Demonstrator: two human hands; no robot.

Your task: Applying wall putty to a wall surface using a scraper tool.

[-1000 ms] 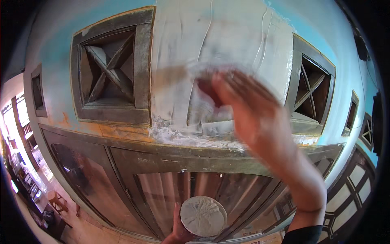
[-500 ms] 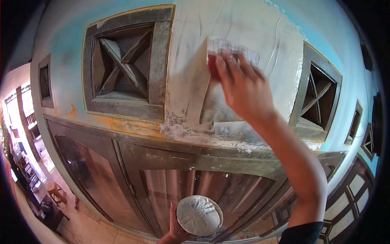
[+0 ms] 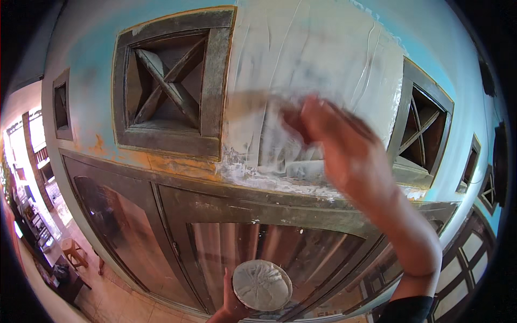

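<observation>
My right hand (image 3: pixel 347 137), smeared by motion, is closed on a red putty spreader (image 3: pixel 297 123) in front of the wall between two vents. Around it a broad coat of off-white putty (image 3: pixel 318 40) covers the wall, with ridges running up and down. Below the spreader, darker wall shows through thin, streaky putty just above the door frame. Low in front of the glass, my left hand (image 3: pixel 232 302) supports a round bowl (image 3: pixel 291 288) from its left side. Thick, grooved putty (image 3: pixel 261 284) fills the bowl.
Wooden vents with crossed slats flank the putty, a larger one at left (image 3: pixel 167 83) and another at right (image 3: pixel 423 121). Beneath runs a dark wooden door frame (image 3: pixel 280 207) with glass panes. A stool (image 3: pixel 74 252) stands on the tiled floor at lower left.
My right hand has moved lower and slightly right with the spreader, and its wrist has turned. The bowl in my left hand has barely shifted.
</observation>
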